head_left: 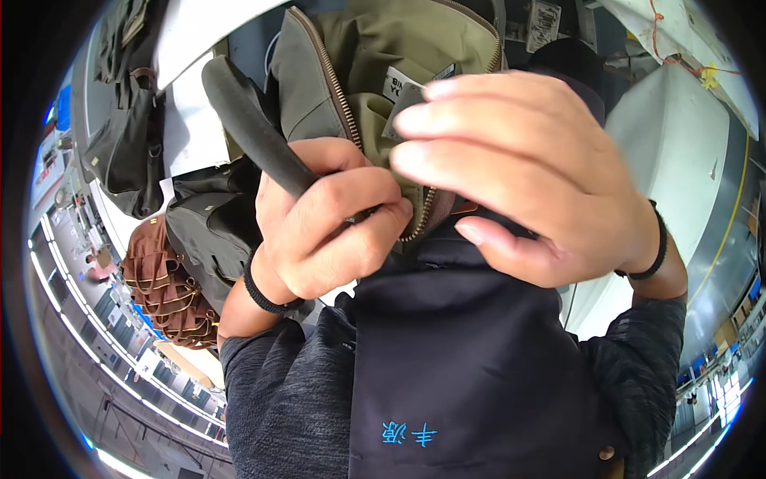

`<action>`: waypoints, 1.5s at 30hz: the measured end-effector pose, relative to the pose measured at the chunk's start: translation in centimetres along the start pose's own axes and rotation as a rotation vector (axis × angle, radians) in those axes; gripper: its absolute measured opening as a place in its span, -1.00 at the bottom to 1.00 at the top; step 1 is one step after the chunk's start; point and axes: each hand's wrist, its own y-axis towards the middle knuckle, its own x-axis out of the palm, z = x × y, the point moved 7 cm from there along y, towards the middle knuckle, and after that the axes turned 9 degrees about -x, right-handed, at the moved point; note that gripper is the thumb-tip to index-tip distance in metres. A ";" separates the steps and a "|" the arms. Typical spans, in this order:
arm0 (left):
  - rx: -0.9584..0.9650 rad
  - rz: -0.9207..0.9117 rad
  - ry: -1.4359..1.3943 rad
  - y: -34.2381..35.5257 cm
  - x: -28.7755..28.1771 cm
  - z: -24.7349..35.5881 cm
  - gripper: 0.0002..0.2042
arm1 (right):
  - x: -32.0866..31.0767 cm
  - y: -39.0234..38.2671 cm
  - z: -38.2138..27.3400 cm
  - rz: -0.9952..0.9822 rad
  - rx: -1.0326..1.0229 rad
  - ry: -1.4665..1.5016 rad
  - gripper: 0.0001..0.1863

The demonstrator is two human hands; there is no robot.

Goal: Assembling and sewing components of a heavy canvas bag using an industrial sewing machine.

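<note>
A: Grip status, both hands?

B: The left hand (323,219) is closed in a fist around the dark strap (255,128) of the olive bag (383,56); thumb and fingers wrap it fully. The right hand (527,172) has its fingers together and curled over the bag's open edge, with the thumb below. A small white tag (407,88) sits at the fingertips, but whether it is pinched cannot be told from this view.

A: Location of the bag?

B: Centre of the view, held up close in front of the chest, just above the dark apron (471,359). The opening faces the camera. The zipper (339,88) runs down the left side of the opening and ends between the two hands.

A: List the surroundings, largest item first.

B: First, the apron and grey sleeves (279,391) fill the near part of the view. Second, a white table (678,144) lies to the right, behind the right hand. Third, a dark bag (124,152) hangs far left. Fourth, a brown woven bag (163,287) sits near left, below it. Fifth, a dark grey bag (211,231) rests between the brown one and the left hand.

A: Smaller items?

B: A black band on each wrist: left wrist band (259,291), right wrist band (658,247). Small blue stitching marks the lower apron.
</note>
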 end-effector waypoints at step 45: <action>-0.039 0.063 0.166 -0.1 1.2 1.5 -0.80 | 7.2 -3.1 2.2 0.312 0.939 0.865 -0.55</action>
